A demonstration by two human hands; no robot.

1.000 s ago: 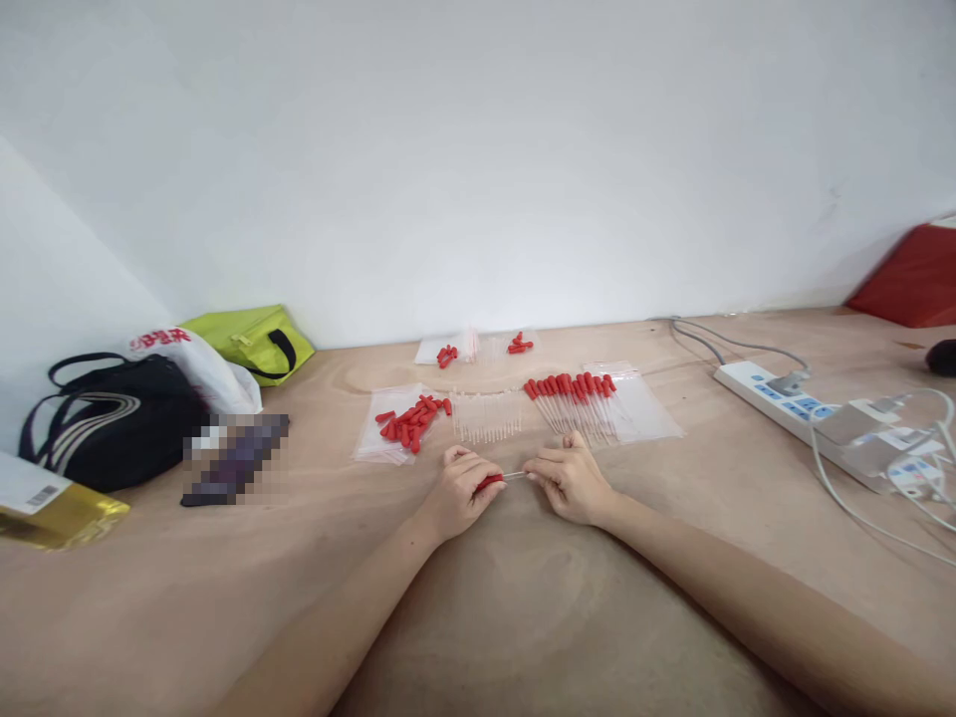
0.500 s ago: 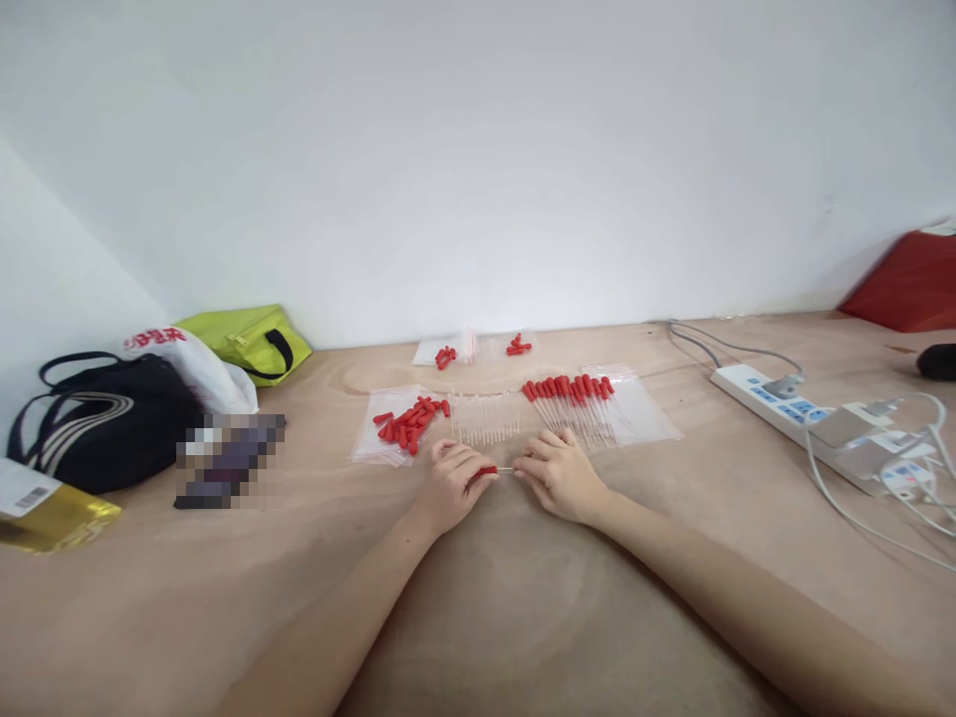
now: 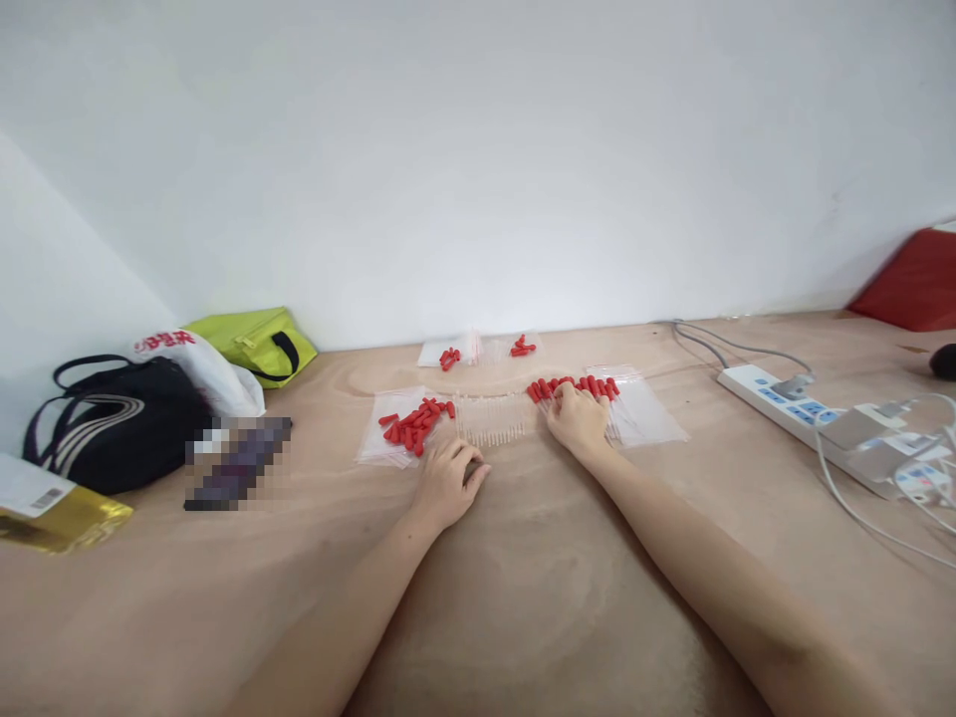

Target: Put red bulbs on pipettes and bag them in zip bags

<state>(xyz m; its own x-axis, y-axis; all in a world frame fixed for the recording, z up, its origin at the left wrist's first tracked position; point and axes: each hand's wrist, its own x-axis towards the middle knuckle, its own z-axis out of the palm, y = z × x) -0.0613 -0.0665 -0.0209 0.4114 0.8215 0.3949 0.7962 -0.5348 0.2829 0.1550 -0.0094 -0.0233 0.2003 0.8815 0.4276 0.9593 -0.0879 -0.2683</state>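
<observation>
My left hand rests on the table, thumb and fingers apart, with nothing between them. It is nearest to a pile of loose red rubber bulbs on a clear bag. My right hand is over the row of thin clear tubes with red bulbs, its fingers closed at the red ends; what they hold is hidden. Between the hands lies a row of bare clear tubes. Under the right end of the red-tipped row is a clear plastic bag.
Two small bags with red bulbs lie near the wall. A black bag, a green bag and a yellow packet stand left. A power strip with cables is at the right.
My right hand has moved up and right, away from my left hand, onto the red-tipped row. The red bulb and tube between my hands are gone from there. My left hand has opened.
</observation>
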